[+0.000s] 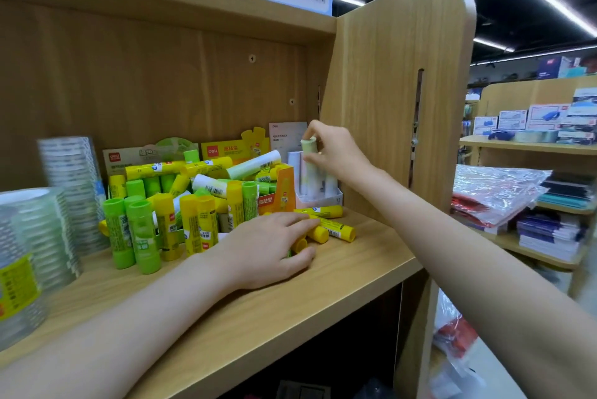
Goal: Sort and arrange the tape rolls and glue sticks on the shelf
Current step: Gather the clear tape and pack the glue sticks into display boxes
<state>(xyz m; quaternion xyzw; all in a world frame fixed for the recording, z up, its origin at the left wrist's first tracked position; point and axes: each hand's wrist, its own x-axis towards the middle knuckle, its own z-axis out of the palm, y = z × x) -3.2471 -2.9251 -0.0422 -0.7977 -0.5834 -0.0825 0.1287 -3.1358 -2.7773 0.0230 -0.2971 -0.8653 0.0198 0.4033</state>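
My right hand [336, 153] pinches a pastel stick [310, 156] over its box [323, 198]; my left hand [268, 250] seems curled round a yellow stick [300, 245]. The pile [181, 201] on the shelf [323, 279] stays unsorted; tape [38, 237] looks stacked.

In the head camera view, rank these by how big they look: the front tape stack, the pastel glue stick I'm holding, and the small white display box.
1. Tape stack, though closest to the camera.
2. Display box.
3. Pastel stick, in the right hand.
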